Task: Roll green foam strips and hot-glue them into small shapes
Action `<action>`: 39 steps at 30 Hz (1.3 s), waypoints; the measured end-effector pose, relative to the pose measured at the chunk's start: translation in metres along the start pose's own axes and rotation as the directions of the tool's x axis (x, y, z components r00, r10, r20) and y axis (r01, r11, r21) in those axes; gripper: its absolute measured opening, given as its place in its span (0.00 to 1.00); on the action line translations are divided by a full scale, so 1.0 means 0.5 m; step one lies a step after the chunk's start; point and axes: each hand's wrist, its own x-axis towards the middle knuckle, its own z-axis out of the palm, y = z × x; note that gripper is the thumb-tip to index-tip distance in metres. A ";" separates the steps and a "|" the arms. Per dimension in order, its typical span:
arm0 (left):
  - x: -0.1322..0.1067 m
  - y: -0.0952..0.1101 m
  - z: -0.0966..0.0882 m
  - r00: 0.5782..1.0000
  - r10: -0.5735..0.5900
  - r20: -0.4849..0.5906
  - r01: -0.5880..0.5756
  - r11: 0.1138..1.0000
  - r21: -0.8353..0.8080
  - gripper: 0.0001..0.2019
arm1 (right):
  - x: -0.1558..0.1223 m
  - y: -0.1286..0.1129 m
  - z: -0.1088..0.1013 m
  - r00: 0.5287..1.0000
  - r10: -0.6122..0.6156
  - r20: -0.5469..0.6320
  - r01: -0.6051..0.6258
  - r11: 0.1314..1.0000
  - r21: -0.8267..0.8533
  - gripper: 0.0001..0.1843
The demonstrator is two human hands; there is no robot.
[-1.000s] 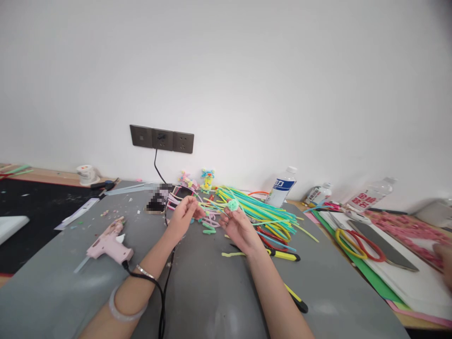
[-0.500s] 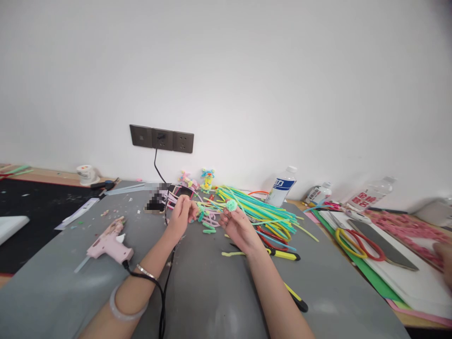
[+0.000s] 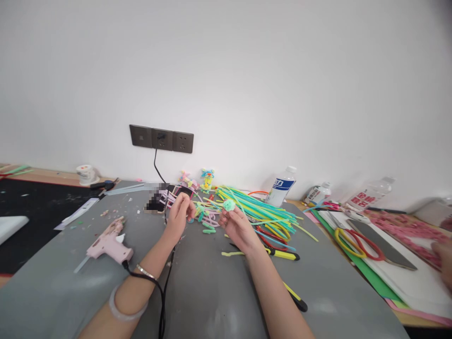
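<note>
Between the fingertips of my right hand is a small mint-green fuzzy ball, held up over the table. My left hand is closed in a pinch to the left of it, apart from the ball; what its fingers hold, if anything, is too small to make out. Short green pipe cleaner pieces lie on the grey table mat between the hands. Behind my right hand spreads a bundle of yellow, green and teal pipe cleaners.
A pink glue gun with a black cord lies left. Yellow utility knives and a bottle are at right. Two small pipe cleaner figures stand by the wall. Scissors rest on paper near another person's hand.
Both hands have shifted slightly left, the right one carrying the green ball. My left fingers have turned a little. The things on the table stay where they were.
</note>
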 end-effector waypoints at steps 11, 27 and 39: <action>0.008 -0.004 -0.008 0.994 0.011 -0.107 -0.003 0.997 0.074 0.13 | 0.013 0.024 -0.015 0.995 -0.088 -0.046 0.075 0.968 -0.238 0.18; 0.004 0.005 -0.006 0.991 -0.037 -0.129 0.050 0.994 0.095 0.14 | 0.022 0.022 -0.027 0.943 -0.132 -0.305 0.075 0.979 -0.189 0.22; 0.005 -0.012 -0.005 0.998 0.042 -0.052 -0.040 0.998 0.041 0.18 | 0.017 0.029 -0.021 0.970 -0.225 -0.096 0.130 0.805 -0.578 0.17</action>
